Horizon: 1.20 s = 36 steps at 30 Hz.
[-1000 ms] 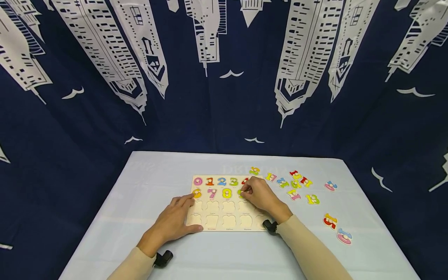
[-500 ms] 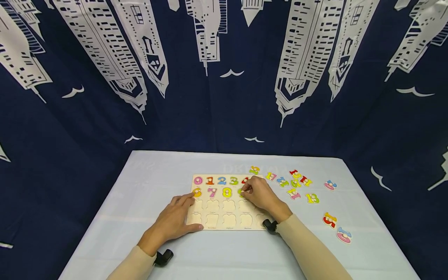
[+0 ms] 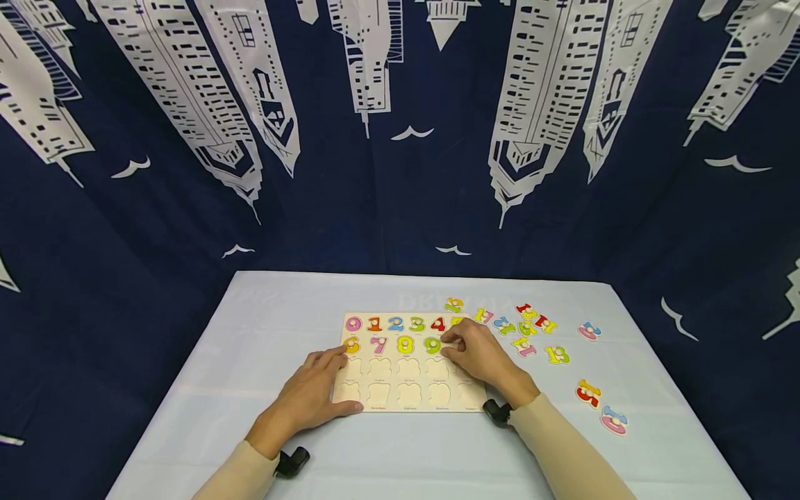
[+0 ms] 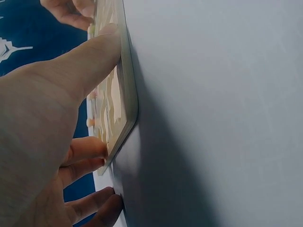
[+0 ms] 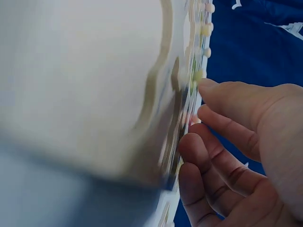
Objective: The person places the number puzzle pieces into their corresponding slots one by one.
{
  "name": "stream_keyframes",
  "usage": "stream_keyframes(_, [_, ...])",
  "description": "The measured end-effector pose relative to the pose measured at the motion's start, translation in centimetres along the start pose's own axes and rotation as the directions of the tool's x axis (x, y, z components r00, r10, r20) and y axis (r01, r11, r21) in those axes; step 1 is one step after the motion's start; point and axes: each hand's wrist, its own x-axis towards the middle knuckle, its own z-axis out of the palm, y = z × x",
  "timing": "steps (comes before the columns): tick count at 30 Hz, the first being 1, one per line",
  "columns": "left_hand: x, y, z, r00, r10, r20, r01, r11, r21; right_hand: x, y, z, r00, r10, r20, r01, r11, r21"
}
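Observation:
A wooden number puzzle board [image 3: 392,376] lies on the table. Its upper two rows hold knobbed number pieces, among them a green 9 [image 3: 432,345] and a yellow 8 [image 3: 405,344]; the lower two rows show bare recesses. My left hand [image 3: 307,390] rests at the board's left side, thumb pressing the front corner and fingertips at the edge by the orange 6 [image 3: 352,345]. Just right of the 9, my right hand [image 3: 480,352] hovers with thumb and index finger apart, nothing between them. It partly covers the yellow piece in the top row. Thumb and knobs also show in the right wrist view.
Loose number pieces lie right of the board: a cluster with a yellow-green 13 [image 3: 558,355], a pink-and-blue piece [image 3: 589,331], a red-and-yellow 15 [image 3: 588,394] and another pink-and-blue piece [image 3: 614,421]. A white cloth covers the table [image 3: 400,458]; a dark blue printed curtain [image 3: 400,208] hangs behind.
My right hand has let go of the green 9, opened its fingers and shifted slightly right, uncovering the 9 and the red 4. My left hand stays put.

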Motion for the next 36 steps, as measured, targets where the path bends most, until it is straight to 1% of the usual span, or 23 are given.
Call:
stream_keyframes(10, [0.0,-0.1,0.2,1.000,0.002,-0.010,-0.002,1.000,0.012,-1.8,2.4,-2.1,0.998,0.016,-0.060,-0.018,0.999,-0.029])
stream_keyframes(17, [0.1,-0.1,0.3,1.000,0.006,-0.008,-0.006,1.000,0.013,-3.2,4.4,-3.4,0.993,0.072,-0.096,-0.074,0.997,-0.023])
stream_keyframes(23, [0.0,-0.1,0.2,1.000,0.012,0.000,-0.012,1.000,0.012,-4.5,6.0,-4.4,0.988,0.099,-0.121,-0.107,0.993,-0.058])
stream_keyframes(30, [-0.1,0.1,0.1,1.000,0.013,0.004,-0.013,1.000,0.016,-6.7,7.5,-6.1,0.981,0.128,-0.148,-0.141,0.986,-0.086])
stream_keyframes(33, [-0.1,0.2,0.1,1.000,0.011,0.006,-0.011,1.000,0.018,-7.9,8.1,-7.2,0.977,0.148,-0.152,-0.163,0.982,-0.092])
stream_keyframes(36, [-0.1,0.2,0.0,1.000,0.006,0.008,-0.006,1.000,0.019,-9.3,8.9,-8.8,0.974,0.172,-0.149,-0.186,0.979,-0.081])
